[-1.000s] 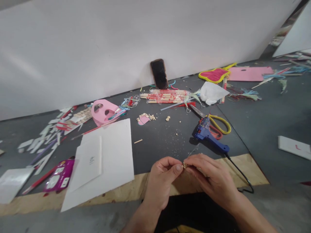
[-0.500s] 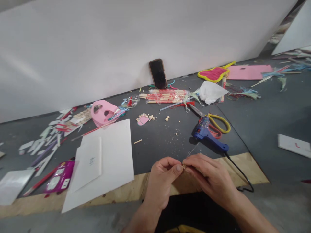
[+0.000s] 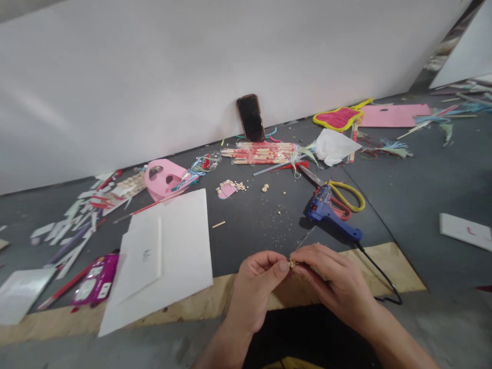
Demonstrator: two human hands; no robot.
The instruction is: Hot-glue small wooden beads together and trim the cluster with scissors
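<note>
Close to the table's front edge, my left hand (image 3: 258, 284) and my right hand (image 3: 332, 279) meet fingertip to fingertip. Pinched between them is a small cluster of pale wooden bits (image 3: 292, 263), mostly covered by the fingers. Ahead of the right hand lies a blue glue gun (image 3: 329, 214), touching scissors (image 3: 348, 197) with yellow and orange handles. Farther forward, a loose pile of tiny wooden bits (image 3: 231, 185) surrounds a small pink piece (image 3: 226, 191). Another little clump (image 3: 265, 188) sits to its right.
White sheets (image 3: 184, 256) lie to the left beside a purple packet (image 3: 98, 279). A phone (image 3: 250, 118) leans on the white wall behind bagged red-and-cream sticks (image 3: 263, 152). The glue gun's black cord (image 3: 380, 269) runs over the front edge at right.
Both hands stay in nearly the same place. The fingers have shifted slightly, and a little more of the wooden cluster shows between them.
</note>
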